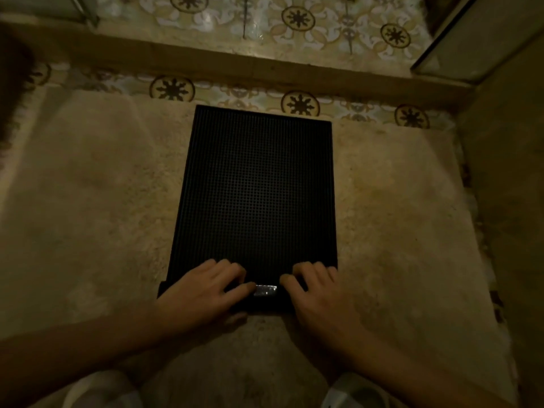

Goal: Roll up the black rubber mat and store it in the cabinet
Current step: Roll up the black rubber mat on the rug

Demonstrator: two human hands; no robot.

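hands: left [203,293], right [318,293] | seemingly curling near edge | black mat [256,184]

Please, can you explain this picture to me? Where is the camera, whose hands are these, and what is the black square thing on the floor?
The camera sits on a person's head and looks down. The left hand and right hand are that person's own. They press on the near edge of a black rubber mat with a grid surface, which looks just turned up to start a roll. The mat lies flat on a beige fluffy rug; patterned floor tiles show beyond it.
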